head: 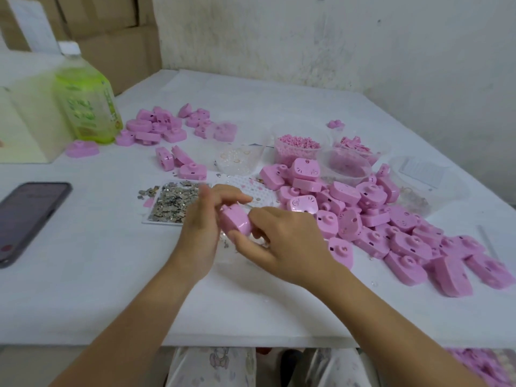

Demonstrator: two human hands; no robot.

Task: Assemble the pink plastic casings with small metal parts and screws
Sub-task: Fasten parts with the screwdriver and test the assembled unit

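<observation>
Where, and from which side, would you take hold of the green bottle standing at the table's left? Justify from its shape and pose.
Probably the tapering shoulder just under the white cap, coming from above. The green bottle stands upright and its body looks wide. A pale box crowds its left, and pink casings lie by its base.

pink casings (371, 222) lie heaped on a white table (83, 261); grey metal parts (170, 202), a green-labelled bottle (86, 104), a dark phone (28, 219).
</observation>
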